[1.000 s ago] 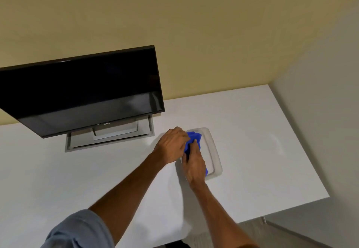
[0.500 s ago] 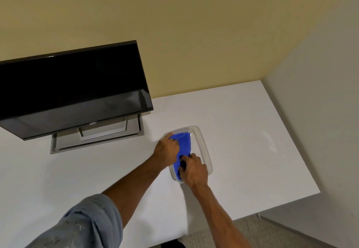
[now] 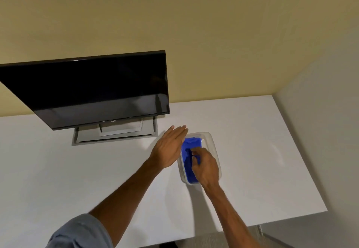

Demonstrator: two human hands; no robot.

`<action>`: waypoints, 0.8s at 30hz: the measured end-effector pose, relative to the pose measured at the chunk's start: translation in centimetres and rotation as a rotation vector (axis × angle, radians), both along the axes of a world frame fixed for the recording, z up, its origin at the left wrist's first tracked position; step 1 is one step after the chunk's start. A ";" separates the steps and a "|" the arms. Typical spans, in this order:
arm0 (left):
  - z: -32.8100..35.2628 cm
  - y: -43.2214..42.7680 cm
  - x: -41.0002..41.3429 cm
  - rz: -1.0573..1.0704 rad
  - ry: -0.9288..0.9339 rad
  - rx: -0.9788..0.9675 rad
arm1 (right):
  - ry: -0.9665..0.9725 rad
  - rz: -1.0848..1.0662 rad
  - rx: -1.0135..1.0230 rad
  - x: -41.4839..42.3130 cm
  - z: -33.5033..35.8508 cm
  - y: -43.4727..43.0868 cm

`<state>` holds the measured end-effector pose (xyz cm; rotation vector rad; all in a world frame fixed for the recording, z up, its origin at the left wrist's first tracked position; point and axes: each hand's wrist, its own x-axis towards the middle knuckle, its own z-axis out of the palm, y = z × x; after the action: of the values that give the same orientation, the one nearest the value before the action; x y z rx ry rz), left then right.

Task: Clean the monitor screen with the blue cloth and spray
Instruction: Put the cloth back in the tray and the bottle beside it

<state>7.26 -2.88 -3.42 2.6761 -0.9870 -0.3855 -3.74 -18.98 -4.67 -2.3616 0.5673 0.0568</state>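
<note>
A blue cloth (image 3: 191, 142) lies in a clear plastic tray (image 3: 211, 141) on the white desk, to the right of the dark monitor (image 3: 93, 88). My right hand (image 3: 206, 168) is over the tray, its fingertips curled and pinching the cloth near its middle. Flat with straight fingers, my left hand (image 3: 169, 148) hovers at the tray's left edge and holds nothing. I see no spray bottle; a dark patch under my right fingers is too unclear to name.
The monitor stands on a grey rectangular base (image 3: 116, 138) at the back left of the white desk (image 3: 252, 150). A yellow wall runs behind the desk and a grey wall along its right side. The desk's front edge is near my arms.
My left hand has let go of the cloth, lifted off the tray and opened flat beside it. My right hand has stayed on the cloth. The view has shifted.
</note>
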 end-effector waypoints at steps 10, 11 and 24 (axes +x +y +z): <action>-4.7 8.2 -6.1 0.629 0.109 -0.070 | -0.051 0.420 -0.109 1.6 -1.5 5.9; -5.5 8.4 -6.6 0.614 0.150 -0.010 | -0.049 0.432 -0.131 1.7 -1.9 6.3; -9.3 7.2 -7.4 0.505 0.389 0.228 | -0.143 0.341 -0.169 2.0 -4.0 7.9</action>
<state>-0.10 4.34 -12.74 2.7584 -0.1530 -0.8967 -1.72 -11.09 -8.68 -2.5786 0.1004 -0.0067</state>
